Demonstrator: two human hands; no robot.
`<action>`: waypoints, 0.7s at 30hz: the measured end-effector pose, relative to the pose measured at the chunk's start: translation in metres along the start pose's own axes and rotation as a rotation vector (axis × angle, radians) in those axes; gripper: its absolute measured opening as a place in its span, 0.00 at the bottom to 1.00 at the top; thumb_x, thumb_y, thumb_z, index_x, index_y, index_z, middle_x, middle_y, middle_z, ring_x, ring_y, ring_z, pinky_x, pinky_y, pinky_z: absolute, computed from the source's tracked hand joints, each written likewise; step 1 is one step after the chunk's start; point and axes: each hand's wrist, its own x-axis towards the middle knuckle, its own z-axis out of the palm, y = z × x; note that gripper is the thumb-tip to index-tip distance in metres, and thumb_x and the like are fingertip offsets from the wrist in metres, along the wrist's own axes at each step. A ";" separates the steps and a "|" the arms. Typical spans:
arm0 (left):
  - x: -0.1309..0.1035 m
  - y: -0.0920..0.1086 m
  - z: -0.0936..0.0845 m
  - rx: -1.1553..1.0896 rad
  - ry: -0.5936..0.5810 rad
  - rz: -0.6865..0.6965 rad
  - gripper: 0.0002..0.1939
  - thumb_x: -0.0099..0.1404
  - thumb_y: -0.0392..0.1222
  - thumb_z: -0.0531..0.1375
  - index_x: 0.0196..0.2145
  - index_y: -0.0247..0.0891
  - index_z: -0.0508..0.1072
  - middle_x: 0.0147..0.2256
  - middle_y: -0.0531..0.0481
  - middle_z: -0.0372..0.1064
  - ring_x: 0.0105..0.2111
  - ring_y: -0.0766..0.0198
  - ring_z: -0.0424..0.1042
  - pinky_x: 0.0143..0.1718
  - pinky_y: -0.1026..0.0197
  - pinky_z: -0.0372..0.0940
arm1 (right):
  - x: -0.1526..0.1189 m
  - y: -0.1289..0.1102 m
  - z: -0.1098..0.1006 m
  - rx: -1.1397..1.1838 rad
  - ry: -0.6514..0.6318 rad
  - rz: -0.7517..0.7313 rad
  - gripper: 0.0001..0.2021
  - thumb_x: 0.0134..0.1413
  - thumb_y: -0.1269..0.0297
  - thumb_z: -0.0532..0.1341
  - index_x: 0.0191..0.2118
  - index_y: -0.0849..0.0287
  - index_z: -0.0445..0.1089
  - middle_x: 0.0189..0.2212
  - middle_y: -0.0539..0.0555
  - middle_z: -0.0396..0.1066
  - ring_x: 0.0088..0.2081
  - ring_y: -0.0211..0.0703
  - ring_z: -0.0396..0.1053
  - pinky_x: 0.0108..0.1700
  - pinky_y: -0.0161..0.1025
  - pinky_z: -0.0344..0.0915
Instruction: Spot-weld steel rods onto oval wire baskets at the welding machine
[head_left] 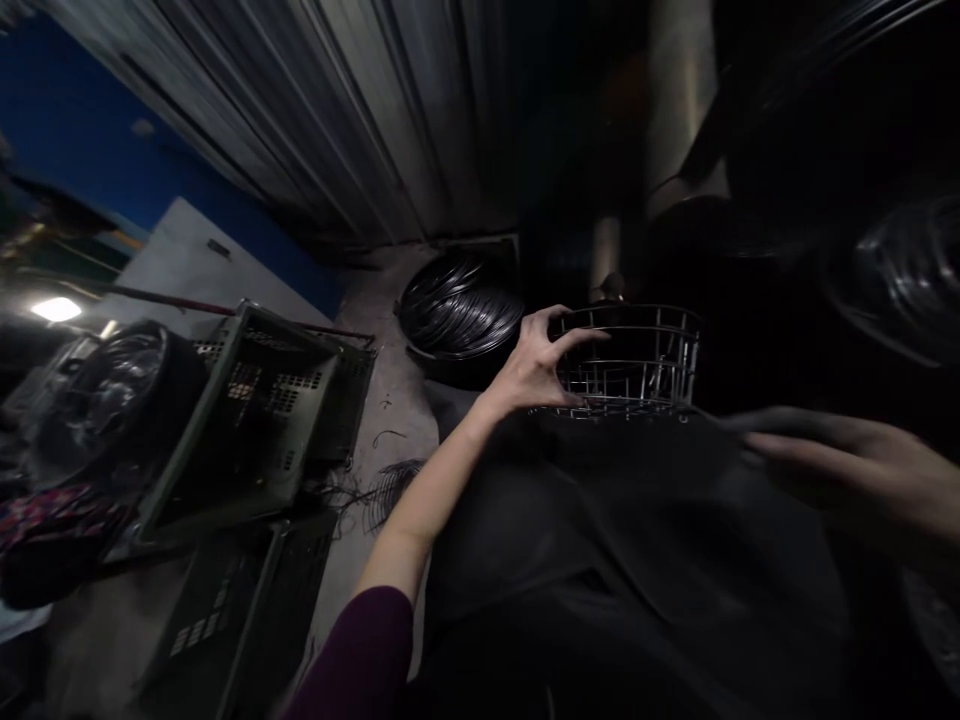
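A round metal wire basket (pixel 679 365) is held up in front of my dark-clothed lap. My left hand (pixel 534 362) grips its left side, with the fingers spread over the upper wires and the thumb at the lower edge. My right hand (pixel 877 470), smeared by motion, is closed on the edge of a dark cloth (pixel 675 500) that spreads over my lap. That cloth reaches up to the near side of the basket. Shadow hides the inside of the basket and most of my right fingers.
A big coil of black wire (pixel 465 310) stands beyond my left hand. To the left are a green plastic crate (pixel 247 430) and another crate (pixel 225 610) below it. Loose wire (pixel 394 490) lies on the floor. Corrugated metal sheeting (pixel 360 110) rises behind; a vertical pipe (pixel 682 90) stands right.
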 end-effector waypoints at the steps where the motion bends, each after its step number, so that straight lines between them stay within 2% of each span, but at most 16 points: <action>1: 0.003 0.003 0.001 0.013 -0.019 0.013 0.44 0.40 0.52 0.75 0.56 0.44 0.71 0.59 0.38 0.51 0.61 0.39 0.53 0.63 0.34 0.53 | 0.009 -0.009 -0.001 0.128 -0.071 0.076 0.17 0.61 0.47 0.54 0.42 0.44 0.78 0.30 0.54 0.77 0.31 0.48 0.76 0.30 0.43 0.74; 3: 0.005 0.007 0.004 0.024 -0.041 0.031 0.43 0.42 0.51 0.75 0.56 0.44 0.70 0.59 0.38 0.51 0.61 0.39 0.52 0.62 0.34 0.53 | 0.030 -0.026 0.003 0.286 -0.138 0.153 0.17 0.58 0.46 0.58 0.40 0.50 0.79 0.32 0.53 0.78 0.32 0.47 0.76 0.32 0.41 0.74; 4: 0.004 0.008 0.005 0.023 -0.043 0.035 0.43 0.42 0.50 0.75 0.56 0.44 0.70 0.59 0.38 0.51 0.61 0.39 0.52 0.62 0.35 0.53 | 0.040 -0.033 0.007 0.254 -0.124 0.108 0.18 0.57 0.47 0.59 0.41 0.52 0.79 0.33 0.53 0.78 0.33 0.47 0.76 0.33 0.41 0.74; 6: 0.000 0.006 0.007 0.006 -0.033 0.035 0.42 0.43 0.51 0.75 0.56 0.43 0.70 0.59 0.37 0.51 0.61 0.39 0.52 0.62 0.35 0.53 | 0.050 -0.042 0.016 -0.037 -0.005 -0.143 0.19 0.58 0.48 0.58 0.44 0.55 0.78 0.35 0.53 0.78 0.30 0.45 0.75 0.29 0.39 0.70; 9: -0.006 0.001 0.008 -0.032 -0.006 0.004 0.43 0.41 0.51 0.75 0.55 0.43 0.71 0.59 0.38 0.50 0.61 0.40 0.52 0.63 0.36 0.54 | 0.051 -0.043 0.025 -0.475 0.144 -0.547 0.18 0.64 0.56 0.53 0.50 0.56 0.76 0.35 0.52 0.78 0.22 0.41 0.70 0.18 0.37 0.58; 12: -0.006 -0.005 0.008 -0.069 0.013 -0.035 0.44 0.40 0.51 0.75 0.56 0.43 0.70 0.60 0.39 0.50 0.62 0.40 0.52 0.63 0.36 0.54 | 0.054 -0.043 0.022 -0.586 0.224 -0.750 0.17 0.66 0.66 0.51 0.49 0.55 0.76 0.36 0.49 0.78 0.21 0.35 0.69 0.20 0.34 0.58; 17: 0.006 -0.011 0.006 -0.072 0.034 -0.038 0.45 0.38 0.48 0.76 0.56 0.46 0.70 0.60 0.40 0.50 0.62 0.39 0.52 0.62 0.36 0.54 | 0.072 -0.055 0.008 -0.597 0.338 -0.841 0.17 0.67 0.67 0.50 0.43 0.57 0.77 0.34 0.48 0.78 0.21 0.32 0.68 0.22 0.32 0.59; 21: 0.014 -0.016 0.006 -0.082 0.049 -0.018 0.46 0.38 0.49 0.76 0.57 0.47 0.69 0.60 0.40 0.51 0.62 0.39 0.52 0.62 0.35 0.54 | 0.077 -0.058 0.004 -0.609 0.374 -0.859 0.18 0.67 0.69 0.49 0.41 0.58 0.78 0.33 0.48 0.78 0.21 0.31 0.69 0.22 0.32 0.59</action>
